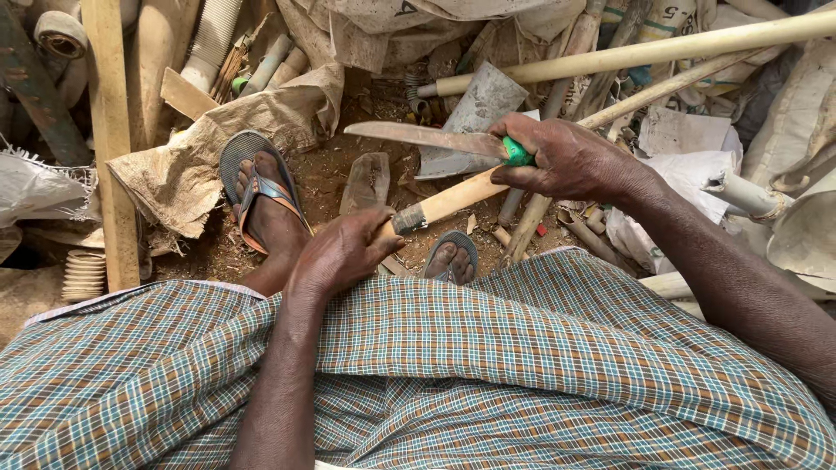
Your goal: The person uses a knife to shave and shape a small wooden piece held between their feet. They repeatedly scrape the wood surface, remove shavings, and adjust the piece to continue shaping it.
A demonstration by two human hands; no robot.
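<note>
My right hand (566,159) grips the green handle (517,154) of a long knife (418,137), whose worn blade points left, level above the ground. Just below the blade lies a pale wooden stick (453,199), which slants up to the right. My left hand (344,252) is closed round the stick's lower end, near a dark band on the wood. The knife blade sits just above the stick and I cannot tell whether it touches it. My checked cloth (488,365) covers my lap in the foreground.
My feet in sandals (261,187) (451,258) rest on bare earth. Around them lie sacking (218,148), a flat metal blade head (475,117), long pale poles (644,52), wooden planks (109,139), plastic pipes (213,39) and white bags (679,165).
</note>
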